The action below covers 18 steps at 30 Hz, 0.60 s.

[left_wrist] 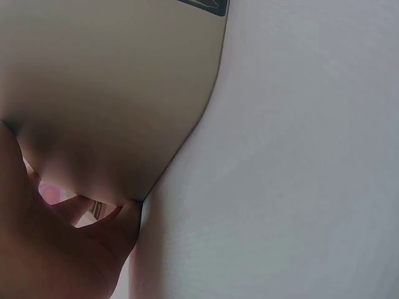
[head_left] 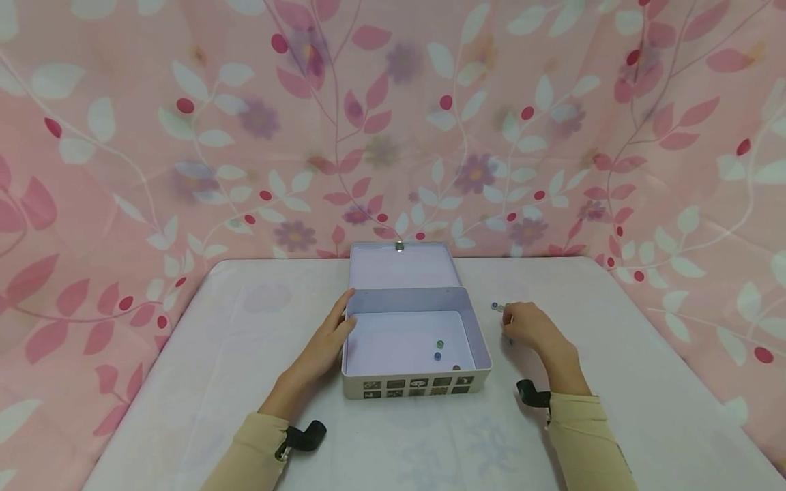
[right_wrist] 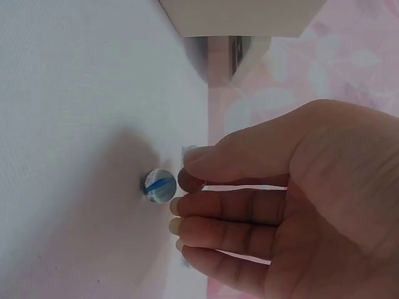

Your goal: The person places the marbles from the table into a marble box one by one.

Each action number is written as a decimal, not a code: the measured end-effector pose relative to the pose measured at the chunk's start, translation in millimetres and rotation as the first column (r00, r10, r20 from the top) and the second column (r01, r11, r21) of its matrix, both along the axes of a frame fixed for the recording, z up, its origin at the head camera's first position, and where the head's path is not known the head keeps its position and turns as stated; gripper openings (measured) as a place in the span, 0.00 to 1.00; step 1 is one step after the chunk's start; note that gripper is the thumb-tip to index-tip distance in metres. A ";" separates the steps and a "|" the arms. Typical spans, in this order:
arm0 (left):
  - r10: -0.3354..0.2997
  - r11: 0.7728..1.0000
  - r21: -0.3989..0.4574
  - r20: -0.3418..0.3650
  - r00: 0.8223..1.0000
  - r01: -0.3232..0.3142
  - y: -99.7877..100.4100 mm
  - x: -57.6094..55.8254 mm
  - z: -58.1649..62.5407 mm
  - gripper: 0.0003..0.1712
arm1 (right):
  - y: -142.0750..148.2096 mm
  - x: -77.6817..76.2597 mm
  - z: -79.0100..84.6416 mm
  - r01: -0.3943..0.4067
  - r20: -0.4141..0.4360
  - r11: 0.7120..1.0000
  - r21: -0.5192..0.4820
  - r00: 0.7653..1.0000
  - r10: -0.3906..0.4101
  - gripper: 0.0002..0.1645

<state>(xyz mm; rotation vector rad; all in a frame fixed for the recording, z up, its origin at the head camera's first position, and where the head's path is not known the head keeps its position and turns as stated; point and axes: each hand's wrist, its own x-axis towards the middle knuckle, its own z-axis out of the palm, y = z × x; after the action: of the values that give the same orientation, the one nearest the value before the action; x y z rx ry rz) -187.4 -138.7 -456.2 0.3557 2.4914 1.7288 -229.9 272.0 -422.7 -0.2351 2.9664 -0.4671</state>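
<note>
A light tin box [head_left: 417, 386] with its lid [head_left: 402, 266] folded back stands on the table. My left hand [head_left: 322, 344] holds its left wall, thumb over the rim; in the left wrist view fingertips [left_wrist: 128, 208] press the outer wall. Inside the box lie a green marble [head_left: 440, 344], a blue marble [head_left: 438, 356] and a brownish marble [head_left: 456, 368]. Right of the box, my right hand [head_left: 537, 331] is low over the table, fingers slightly bent, thumb near the index finger. A clear marble with a blue streak [right_wrist: 160, 185] lies just beyond its fingertips.
More marbles [head_left: 495, 306] lie on the table beyond the right hand. A white patterned cloth covers the table [head_left: 430, 443]. Behind it hangs a pink floral curtain [head_left: 393, 136]. Black wrist mounts [head_left: 307, 436] sit on both sleeves.
</note>
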 end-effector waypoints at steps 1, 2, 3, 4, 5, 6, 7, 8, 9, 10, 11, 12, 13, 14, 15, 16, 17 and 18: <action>0.001 1.000 0.003 0.001 1.000 -0.001 0.2 0.1 0.1 0.34 | -0.4 0.5 1.2 0.001 -0.003 1.000 -0.008 1.000 -0.001 0.09; -0.001 1.000 0.005 0.000 1.000 0.001 0.3 0.0 -0.2 0.34 | -0.8 1.0 2.3 0.002 -0.009 1.000 -0.011 1.000 -0.002 0.09; -0.001 1.000 0.006 0.002 1.000 0.001 0.4 0.0 -0.1 0.34 | -1.1 1.5 3.5 0.002 -0.017 1.000 -0.015 1.000 -0.003 0.09; -0.001 1.000 0.006 0.002 1.000 0.001 0.4 0.1 -0.1 0.34 | -1.4 1.9 4.5 0.005 -0.026 1.000 -0.019 1.000 -0.005 0.09; 0.000 1.000 0.004 0.004 1.000 0.000 0.4 0.2 -0.2 0.34 | -1.5 2.2 5.4 0.003 -0.040 1.000 -0.021 0.999 -0.004 0.09; 0.000 1.000 0.003 0.006 1.000 0.000 0.3 0.3 -0.4 0.33 | -2.0 2.6 6.9 0.001 -0.057 1.000 -0.025 0.998 -0.002 0.09; 0.001 1.000 0.000 0.008 1.000 -0.001 0.3 0.4 -0.4 0.34 | -2.3 2.7 8.1 -0.002 -0.071 1.000 -0.029 0.997 0.000 0.09; 0.002 1.000 -0.002 0.009 1.000 -0.002 0.4 0.4 -0.6 0.34 | -2.5 2.8 9.1 -0.003 -0.086 0.999 -0.032 0.996 0.001 0.09; 0.002 1.000 -0.004 0.011 1.000 -0.002 0.5 0.5 -0.4 0.34 | -3.0 3.1 10.5 -0.006 -0.099 0.999 -0.042 0.995 0.002 0.09; 0.004 1.000 -0.006 0.012 1.000 -0.004 0.4 0.5 -0.4 0.34 | -3.6 3.3 11.7 -0.007 -0.108 0.999 -0.052 0.994 0.002 0.09; 0.006 1.000 -0.007 0.013 1.000 -0.006 0.4 0.5 -0.5 0.34 | -4.5 3.5 13.0 -0.011 -0.118 0.998 -0.059 0.993 0.004 0.08; 0.005 1.000 -0.007 0.012 1.000 -0.005 0.4 0.4 -0.4 0.34 | -5.5 3.8 14.2 -0.013 -0.127 0.998 -0.067 0.992 0.004 0.08; 0.006 1.000 -0.006 0.012 1.000 -0.006 0.6 0.4 -0.3 0.34 | -6.5 4.0 15.1 -0.016 -0.136 0.997 -0.073 0.991 0.006 0.08; 0.007 1.000 -0.006 0.012 1.000 -0.007 0.7 0.4 -0.2 0.34 | -7.7 4.3 16.2 -0.023 -0.145 0.997 -0.080 0.989 0.012 0.08; 0.007 1.000 -0.005 0.012 1.000 -0.007 0.9 0.5 0.1 0.34 | -9.0 4.8 17.2 -0.031 -0.154 0.996 -0.088 0.988 0.018 0.08; 0.007 1.000 -0.002 0.009 1.000 -0.007 0.9 0.5 -0.1 0.34 | -10.3 5.0 17.8 -0.038 -0.164 0.995 -0.092 0.986 0.022 0.08; 0.005 1.000 0.000 0.009 1.000 -0.005 1.1 0.6 -0.1 0.34 | -11.7 5.5 18.6 -0.045 -0.173 0.994 -0.100 0.985 0.027 0.08; 0.003 1.000 0.002 0.009 1.000 -0.003 1.2 0.6 -0.2 0.34 | -13.1 5.9 19.2 -0.051 -0.179 0.993 -0.109 0.983 0.031 0.08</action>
<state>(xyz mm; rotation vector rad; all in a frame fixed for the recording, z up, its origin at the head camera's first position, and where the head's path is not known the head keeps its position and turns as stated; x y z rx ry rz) -186.8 -137.5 -456.4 0.3437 2.4862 1.7302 -224.0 259.0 -403.5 -0.3672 3.1027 -0.6423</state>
